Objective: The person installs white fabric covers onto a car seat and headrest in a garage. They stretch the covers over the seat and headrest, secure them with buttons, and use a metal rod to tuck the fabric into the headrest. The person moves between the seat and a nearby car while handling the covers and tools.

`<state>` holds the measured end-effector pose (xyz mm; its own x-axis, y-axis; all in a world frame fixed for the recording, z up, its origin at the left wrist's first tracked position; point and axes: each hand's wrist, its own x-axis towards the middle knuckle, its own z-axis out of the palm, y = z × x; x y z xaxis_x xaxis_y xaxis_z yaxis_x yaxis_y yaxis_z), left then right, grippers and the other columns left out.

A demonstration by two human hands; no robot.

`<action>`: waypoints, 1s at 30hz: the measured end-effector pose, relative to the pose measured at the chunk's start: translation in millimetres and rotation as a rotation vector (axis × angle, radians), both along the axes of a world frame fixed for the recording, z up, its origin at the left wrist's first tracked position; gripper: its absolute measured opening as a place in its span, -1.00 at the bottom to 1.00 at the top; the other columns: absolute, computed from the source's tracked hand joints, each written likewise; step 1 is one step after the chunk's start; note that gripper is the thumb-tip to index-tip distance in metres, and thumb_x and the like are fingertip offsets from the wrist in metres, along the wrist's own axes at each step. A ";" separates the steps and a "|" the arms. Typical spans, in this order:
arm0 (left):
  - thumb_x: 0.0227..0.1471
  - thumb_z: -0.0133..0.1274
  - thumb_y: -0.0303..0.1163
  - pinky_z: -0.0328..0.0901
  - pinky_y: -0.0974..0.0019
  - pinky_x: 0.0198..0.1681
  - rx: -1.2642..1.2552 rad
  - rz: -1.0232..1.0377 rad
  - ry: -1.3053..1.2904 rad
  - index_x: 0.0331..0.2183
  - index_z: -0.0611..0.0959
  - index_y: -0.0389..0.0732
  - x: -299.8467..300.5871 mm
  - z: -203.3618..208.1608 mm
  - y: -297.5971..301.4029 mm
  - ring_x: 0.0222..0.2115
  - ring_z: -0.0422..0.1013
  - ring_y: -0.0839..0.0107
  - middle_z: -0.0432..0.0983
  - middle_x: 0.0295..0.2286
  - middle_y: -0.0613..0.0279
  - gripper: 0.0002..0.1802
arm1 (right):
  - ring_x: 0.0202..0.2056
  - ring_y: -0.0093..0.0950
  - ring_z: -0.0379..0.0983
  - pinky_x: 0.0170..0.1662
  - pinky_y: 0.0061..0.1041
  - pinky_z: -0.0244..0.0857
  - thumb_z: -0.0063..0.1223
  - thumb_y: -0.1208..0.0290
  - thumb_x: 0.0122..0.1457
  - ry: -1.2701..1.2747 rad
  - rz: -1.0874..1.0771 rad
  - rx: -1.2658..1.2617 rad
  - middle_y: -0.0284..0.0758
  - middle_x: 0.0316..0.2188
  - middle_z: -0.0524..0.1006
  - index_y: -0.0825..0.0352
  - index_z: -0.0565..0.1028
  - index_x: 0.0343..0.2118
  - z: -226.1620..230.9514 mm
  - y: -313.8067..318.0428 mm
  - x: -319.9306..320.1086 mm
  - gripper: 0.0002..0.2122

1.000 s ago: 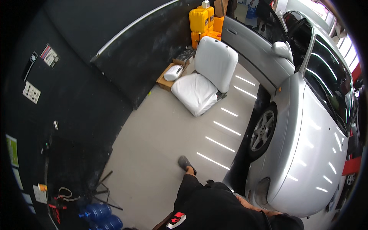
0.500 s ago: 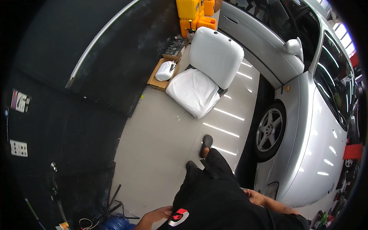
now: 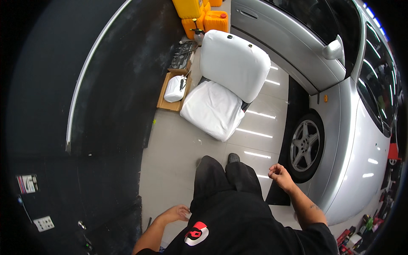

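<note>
The seat (image 3: 230, 76) lies beyond and left of my nearer right hand (image 3: 281, 177), loosely curled, empty. My left hand (image 3: 174, 213): slack, empty.

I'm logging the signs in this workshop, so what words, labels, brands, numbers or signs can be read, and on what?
No words or numbers are clear enough to quote.
Black wall: printed card, too small to read.
Same wall, lower: pale sheet with dark marks, too small.
Black shirt: red, white and black emblem, no readable words.
</note>
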<state>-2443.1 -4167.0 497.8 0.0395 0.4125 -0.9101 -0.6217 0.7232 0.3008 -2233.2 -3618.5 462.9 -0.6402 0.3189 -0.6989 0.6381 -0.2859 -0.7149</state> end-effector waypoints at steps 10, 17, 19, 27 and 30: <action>-0.01 0.34 -0.25 0.40 0.18 -0.04 -0.286 -0.390 0.577 -0.02 0.59 -0.27 -292.3 -126.8 27.9 -0.13 0.54 0.22 0.63 -0.17 0.07 -0.45 | -0.47 -0.65 0.42 -0.45 -0.62 0.21 0.13 0.44 0.16 -0.417 -0.455 0.115 -0.49 -0.44 0.50 0.18 0.43 -0.25 -20.0 -128.2 18.3 -0.87; 0.07 0.24 -0.17 0.39 0.11 0.02 -0.244 -0.546 0.732 -0.01 0.59 -0.18 -444.8 -245.0 115.7 -0.06 0.54 0.14 0.65 -0.11 0.09 -0.52 | -0.39 -0.50 0.49 -0.27 -0.52 0.37 0.20 0.50 0.14 -0.617 -0.321 -0.045 -0.32 -0.41 0.56 0.39 0.50 -0.17 -6.6 -321.5 -34.8 -0.79; 0.07 0.23 -0.16 0.37 0.12 0.05 -0.224 -0.571 0.739 0.01 0.58 -0.15 -471.9 -276.5 139.6 -0.04 0.54 0.13 0.65 -0.10 0.10 -0.51 | -0.42 -0.55 0.45 -0.28 -0.52 0.37 0.18 0.49 0.20 -0.560 -0.298 -0.056 -0.38 -0.46 0.52 0.40 0.50 -0.22 5.7 -344.5 -56.3 -0.85; 0.09 0.19 -0.15 0.29 -0.08 0.13 -0.241 -0.646 1.067 0.09 0.55 -0.07 -575.1 -395.9 259.9 0.08 0.46 0.01 0.59 0.01 0.10 -0.47 | -0.55 -0.58 0.33 -0.52 -0.54 0.23 0.07 0.32 0.34 -0.799 -0.707 -0.406 -0.43 -0.50 0.49 0.19 0.50 -0.09 27.5 -384.8 -113.7 -0.85; 0.06 0.18 -0.16 0.20 -0.21 0.21 -0.218 -0.608 1.180 0.20 0.48 -0.11 -614.4 -437.2 310.4 0.10 0.43 -0.04 0.55 0.05 -0.02 -0.33 | -0.64 -0.64 0.26 -0.61 -0.59 0.14 0.08 0.33 0.33 -0.816 -0.773 -0.454 -0.48 -0.55 0.46 0.15 0.51 -0.11 23.8 -414.7 -104.5 -0.87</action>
<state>-3057.5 -3856.6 60.6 -0.6839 0.4532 -0.5717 0.3611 0.8912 0.2745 -2337.8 -4033.2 486.7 0.2917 0.0430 -0.9555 0.4046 -0.9108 0.0825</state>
